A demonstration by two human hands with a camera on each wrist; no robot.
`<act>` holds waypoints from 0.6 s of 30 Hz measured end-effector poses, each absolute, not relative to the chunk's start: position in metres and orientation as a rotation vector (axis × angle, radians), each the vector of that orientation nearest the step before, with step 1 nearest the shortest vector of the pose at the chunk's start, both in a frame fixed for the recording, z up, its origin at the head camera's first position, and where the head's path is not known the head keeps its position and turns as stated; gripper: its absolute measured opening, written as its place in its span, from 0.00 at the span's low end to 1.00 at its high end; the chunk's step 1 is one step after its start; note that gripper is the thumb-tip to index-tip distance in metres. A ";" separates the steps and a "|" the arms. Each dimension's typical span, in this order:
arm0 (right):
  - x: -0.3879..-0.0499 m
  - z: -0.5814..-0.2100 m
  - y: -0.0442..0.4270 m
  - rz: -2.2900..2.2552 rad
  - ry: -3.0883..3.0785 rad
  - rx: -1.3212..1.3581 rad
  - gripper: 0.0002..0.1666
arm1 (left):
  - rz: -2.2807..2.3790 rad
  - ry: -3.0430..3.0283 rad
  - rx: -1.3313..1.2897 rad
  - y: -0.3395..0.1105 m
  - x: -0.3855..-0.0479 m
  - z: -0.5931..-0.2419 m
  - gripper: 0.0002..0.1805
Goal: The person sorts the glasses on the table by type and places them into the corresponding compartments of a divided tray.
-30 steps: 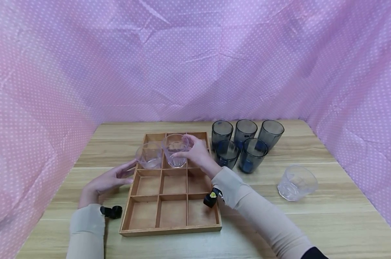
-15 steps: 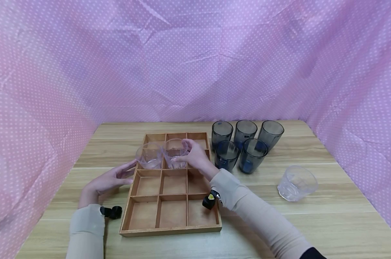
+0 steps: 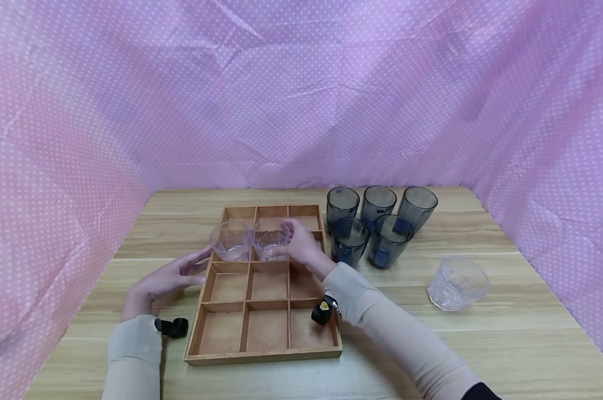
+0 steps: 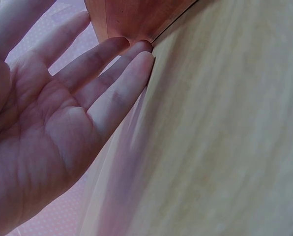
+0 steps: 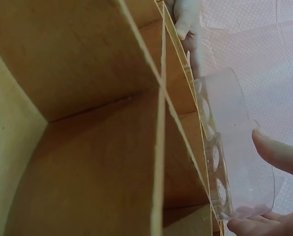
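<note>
A shallow wooden divided box (image 3: 261,358) lies on the table. In the head view my right hand (image 3: 303,245) grips a clear glass tumbler (image 3: 267,240) by its rim and side. That tumbler sits in the middle compartment of the second row from the back. Beside it, in the left compartment, stands another clear tumbler (image 3: 229,244). The right wrist view has my thumb (image 5: 277,150) against a clear glass wall. My left hand (image 3: 174,275) touches the box's left side, its fingers extended; the left wrist view shows these fingertips (image 4: 144,59) against the wood.
Several tall smoky-blue glasses (image 3: 390,239) stand close together at the box's back right. A third clear tumbler (image 3: 458,283) is on the table farther right. Pink dotted cloth (image 3: 301,111) hangs behind the wooden table (image 3: 396,355).
My right hand has lowered the clear tumbler into its compartment, so its rim is now about level with the tumbler on the left. My left hand has stayed in place.
</note>
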State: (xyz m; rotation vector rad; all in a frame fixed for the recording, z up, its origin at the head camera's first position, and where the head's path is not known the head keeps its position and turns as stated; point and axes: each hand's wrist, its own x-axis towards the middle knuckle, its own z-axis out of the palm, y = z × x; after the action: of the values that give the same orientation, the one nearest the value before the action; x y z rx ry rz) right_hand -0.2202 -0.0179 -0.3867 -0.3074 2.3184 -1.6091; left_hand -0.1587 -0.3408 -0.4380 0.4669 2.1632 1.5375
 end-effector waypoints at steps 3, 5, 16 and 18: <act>-0.219 -0.386 -0.018 -1.597 2.332 -0.323 0.49 | 1.521 2.181 0.465 -0.341 -0.159 -0.437 0.45; -0.219 -0.386 -0.017 -1.587 2.338 -0.326 0.50 | 1.509 2.189 0.463 -0.341 -0.159 -0.436 0.45; -0.217 -0.382 -0.017 -1.539 2.335 -0.348 0.53 | 1.485 2.203 0.409 -0.342 -0.158 -0.434 0.46; -0.217 -0.382 -0.015 -1.546 2.334 -0.355 0.52 | 1.485 2.202 0.423 -0.342 -0.159 -0.434 0.45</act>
State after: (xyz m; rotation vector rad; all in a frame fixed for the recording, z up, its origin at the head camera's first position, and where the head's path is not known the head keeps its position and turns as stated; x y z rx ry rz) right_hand -0.2172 -0.0155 -0.3818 -0.3550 2.3341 -1.5458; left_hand -0.1587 -0.3417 -0.4339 0.4233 2.2018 1.4847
